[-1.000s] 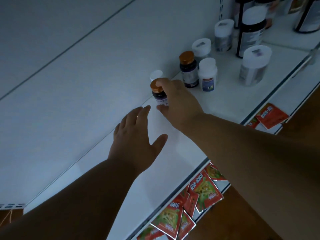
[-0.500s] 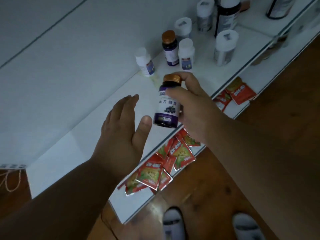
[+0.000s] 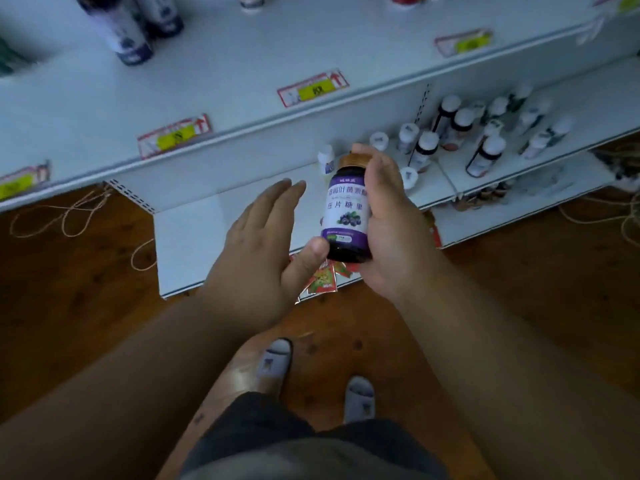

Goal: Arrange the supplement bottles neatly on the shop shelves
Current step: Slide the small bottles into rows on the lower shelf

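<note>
At mid-frame the right hand (image 3: 391, 230) wraps a purple-labelled supplement bottle (image 3: 346, 216) with a bronze cap, holding it upright above the lower shelf (image 3: 194, 230). Just left of it the left hand (image 3: 263, 244) is spread flat, its thumb touching the bottle's base. Behind the hands, white-capped bottles (image 3: 422, 150) stand crowded on that shelf toward the right. Red sachets (image 3: 323, 280) lie under the hands at the shelf edge. Dark bottles (image 3: 131, 32) stand on the upper shelf (image 3: 242, 57), upper left.

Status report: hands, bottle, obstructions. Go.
Right hand gripping purple bottle. Left hand open, thumb on its base. Nothing in the way.
</note>
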### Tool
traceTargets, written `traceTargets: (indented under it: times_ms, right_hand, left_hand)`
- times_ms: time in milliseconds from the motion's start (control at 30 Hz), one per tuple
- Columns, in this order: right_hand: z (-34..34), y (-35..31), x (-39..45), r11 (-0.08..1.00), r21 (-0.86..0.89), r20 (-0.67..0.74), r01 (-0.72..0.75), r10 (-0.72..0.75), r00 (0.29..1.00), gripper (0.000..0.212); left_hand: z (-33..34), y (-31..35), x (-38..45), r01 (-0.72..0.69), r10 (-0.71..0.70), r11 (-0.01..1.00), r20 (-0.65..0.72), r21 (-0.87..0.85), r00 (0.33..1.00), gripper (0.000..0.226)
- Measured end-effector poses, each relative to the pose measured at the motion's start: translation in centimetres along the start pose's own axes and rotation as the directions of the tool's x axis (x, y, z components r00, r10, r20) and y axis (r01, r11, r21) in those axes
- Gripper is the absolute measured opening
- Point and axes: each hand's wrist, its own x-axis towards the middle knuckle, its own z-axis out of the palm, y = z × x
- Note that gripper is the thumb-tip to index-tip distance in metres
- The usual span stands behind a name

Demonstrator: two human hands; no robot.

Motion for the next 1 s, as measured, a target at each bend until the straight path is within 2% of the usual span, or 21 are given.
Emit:
traceTargets:
  times_ms: [67, 200, 267, 400, 567, 667, 767, 833, 900, 1000]
  right_hand:
    - [1.8, -2.3, -2.9, 0.998, -0.061, 0.030, 0.010, -0.008, 1.000, 0.029]
    - [5.9, -6.9, -4.9, 0.980, -0.142, 0.061, 0.141, -0.134, 0.989, 0.026]
    - [8.4, -8.1, -4.9, 0.951, -0.258, 0.085, 0.172, -0.155, 0.984, 0.023]
    - [13.9, -9.0, -2.8, 0.856, -0.461, 0.145, 0.234, -0.187, 0.972, 0.011]
    - [21.2, -9.7, 3.2, 0.720, -0.615, 0.218, 0.321, -0.237, 0.947, 0.027]
    - [24.9, -10.1, 6.9, 0.613, -0.710, 0.227, 0.348, -0.269, 0.936, 0.042]
    - [27.4, -10.0, 9.9, 0.434, -0.838, 0.237, 0.331, -0.258, 0.937, 0.057]
    - [28.4, -10.3, 11.8, 0.329, -0.893, 0.232, 0.308, -0.250, 0.940, 0.057]
    - [29.1, -11.0, 14.4, 0.269, -0.915, 0.229, 0.302, -0.272, 0.935, 0.054]
    - [29.9, -11.9, 18.4, 0.092, -0.928, 0.308, 0.362, -0.363, 0.880, 0.056]
  left_hand:
    - [-2.5, 2.4, -2.3, 0.009, -0.009, 1.000, -0.002, -0.006, 1.000, 0.088]
    - [-7.6, 4.8, -3.4, -0.005, 0.006, 1.000, -0.063, 0.020, 0.998, 0.092]
    - [-9.8, 4.5, -3.8, -0.013, 0.019, 0.998, -0.097, 0.058, 0.995, 0.091]
    - [-13.5, 1.4, -4.0, 0.053, -0.033, 0.991, -0.158, 0.125, 0.987, 0.088]
    - [-18.4, -5.0, -0.8, 0.103, -0.069, 0.980, -0.191, 0.173, 0.979, 0.089]
    - [-20.8, -8.5, 2.3, 0.118, -0.068, 0.968, -0.221, 0.221, 0.973, 0.091]
    - [-22.4, -11.3, 4.8, 0.136, -0.068, 0.949, -0.238, 0.283, 0.969, 0.088]
    - [-23.3, -12.5, 6.5, 0.150, -0.063, 0.931, -0.260, 0.332, 0.964, 0.085]
    - [-24.4, -13.4, 9.1, 0.145, -0.030, 0.919, -0.302, 0.366, 0.953, 0.083]
    - [-25.9, -14.8, 12.6, 0.122, 0.000, 0.914, -0.299, 0.387, 0.954, 0.083]
